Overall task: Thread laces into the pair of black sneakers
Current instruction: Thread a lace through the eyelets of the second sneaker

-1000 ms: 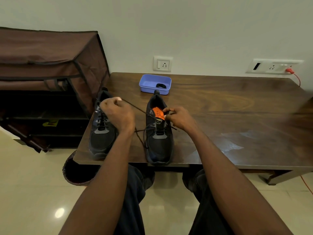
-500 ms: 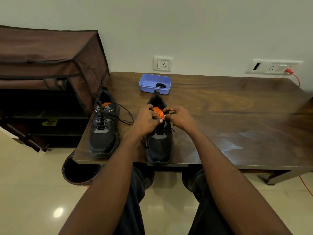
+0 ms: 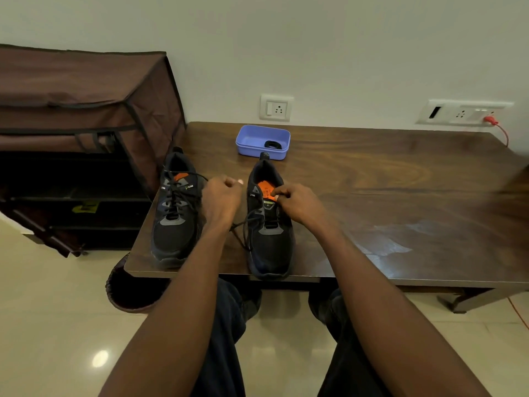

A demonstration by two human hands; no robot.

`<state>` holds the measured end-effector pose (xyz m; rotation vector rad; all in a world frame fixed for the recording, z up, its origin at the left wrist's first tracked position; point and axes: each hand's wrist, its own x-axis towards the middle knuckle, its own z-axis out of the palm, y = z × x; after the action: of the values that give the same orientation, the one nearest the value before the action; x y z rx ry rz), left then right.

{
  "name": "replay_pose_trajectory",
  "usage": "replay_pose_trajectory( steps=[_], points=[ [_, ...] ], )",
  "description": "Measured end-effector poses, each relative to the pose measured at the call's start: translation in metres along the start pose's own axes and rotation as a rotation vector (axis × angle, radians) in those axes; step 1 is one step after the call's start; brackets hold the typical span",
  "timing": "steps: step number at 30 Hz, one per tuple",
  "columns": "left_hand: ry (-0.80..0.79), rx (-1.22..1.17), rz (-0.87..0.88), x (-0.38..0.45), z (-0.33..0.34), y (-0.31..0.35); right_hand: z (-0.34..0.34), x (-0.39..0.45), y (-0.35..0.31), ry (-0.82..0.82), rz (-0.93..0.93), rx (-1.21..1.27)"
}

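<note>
Two black sneakers with orange insoles stand side by side at the near left edge of the wooden table point(image 3: 400, 196), toes toward me. The left sneaker point(image 3: 174, 219) is laced up its front. The right sneaker point(image 3: 269, 239) has a black lace point(image 3: 243, 224) running through its lower eyelets, with loose strands hanging off its left side. My left hand point(image 3: 221, 199) hovers between the shoes with its fingers curled, gripping the lace that leads to the right sneaker. My right hand point(image 3: 297, 202) pinches at the top of the right sneaker's tongue and eyelets.
A blue plastic tray point(image 3: 252, 138) holding a small black ring sits behind the shoes. A brown fabric shoe rack point(image 3: 86, 124) stands left of the table. Wall sockets and an orange cable point(image 3: 501, 130) are at the back. A dark round mat point(image 3: 128, 293) lies on the floor.
My left hand swung from over the left sneaker to the right sneaker's tongue, then pulled back leftward between the shoes, drawing the lace. My right hand stayed on the right sneaker.
</note>
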<state>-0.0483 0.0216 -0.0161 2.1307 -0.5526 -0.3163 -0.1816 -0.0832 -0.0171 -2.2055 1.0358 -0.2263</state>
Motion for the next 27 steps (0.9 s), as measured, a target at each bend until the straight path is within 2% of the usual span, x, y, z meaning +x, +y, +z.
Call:
replay_pose_trajectory(
  steps=[2,5,7,10,15,17,21,27],
  points=[
    [-0.167,0.091,0.027,-0.004,0.010,0.003,0.003,-0.003,-0.002,0.006,-0.015,-0.046],
    [-0.230,0.219,0.062,-0.008,0.018,0.007,0.006,-0.004,-0.001,-0.008,-0.026,-0.083],
    [-0.247,0.218,0.063,-0.007,0.018,0.009,0.005,-0.003,-0.001,-0.011,-0.024,-0.086],
    [-0.256,0.146,0.021,-0.004,0.013,0.009,-0.001,0.000,0.000,-0.022,-0.006,-0.061],
    [-0.336,-0.122,-0.115,-0.001,0.006,0.006,0.004,0.006,0.006,0.019,0.000,-0.004],
    [-0.335,-0.163,-0.142,-0.003,0.005,0.006,0.013,0.008,0.004,0.024,-0.054,-0.036],
    [-0.301,-0.133,-0.139,-0.011,0.006,0.009,0.027,0.009,0.004,-0.092,-0.103,-0.091],
    [-0.280,-0.154,-0.139,-0.012,0.010,0.009,0.026,0.001,0.000,-0.052,-0.103,-0.059]
  ],
)
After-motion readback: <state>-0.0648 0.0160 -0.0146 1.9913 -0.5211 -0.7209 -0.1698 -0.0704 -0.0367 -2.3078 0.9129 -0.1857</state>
